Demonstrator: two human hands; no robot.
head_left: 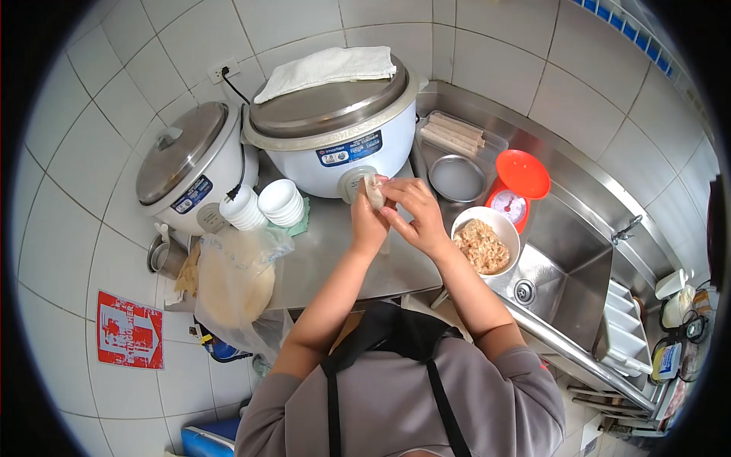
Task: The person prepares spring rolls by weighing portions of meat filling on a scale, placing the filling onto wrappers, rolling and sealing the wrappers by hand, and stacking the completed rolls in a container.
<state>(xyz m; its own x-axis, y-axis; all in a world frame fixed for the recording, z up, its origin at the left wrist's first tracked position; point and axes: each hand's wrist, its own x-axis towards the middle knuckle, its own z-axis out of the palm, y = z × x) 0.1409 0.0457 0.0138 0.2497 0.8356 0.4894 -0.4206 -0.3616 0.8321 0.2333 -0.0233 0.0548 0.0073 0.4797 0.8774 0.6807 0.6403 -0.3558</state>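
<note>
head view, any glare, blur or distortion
Head view: lines on the tiled wall curve, and the corners go black; head view: pale sheen on the steel sink; head view: no obvious blur on the left hand or right hand, though the pale piece shows little detail.

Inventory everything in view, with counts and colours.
rice cookers: two, white, rear
cloth: one, white, on larger cooker
cup stacks: two, white, before cookers
bag: one, clear, counter's left
tray: one, clear, rear counter
pan: one, grey, before tray
bowl: one, white, beside sink
scale: one, red, behind bowl
sink: one, steel, right
rack: one, white, sink's right
sign: one, red-white, left wall
clutter: several, mixed, right edge, indistinct
small piece: one, whitish, centre
fingers: two sets, bare, at small piece
</note>
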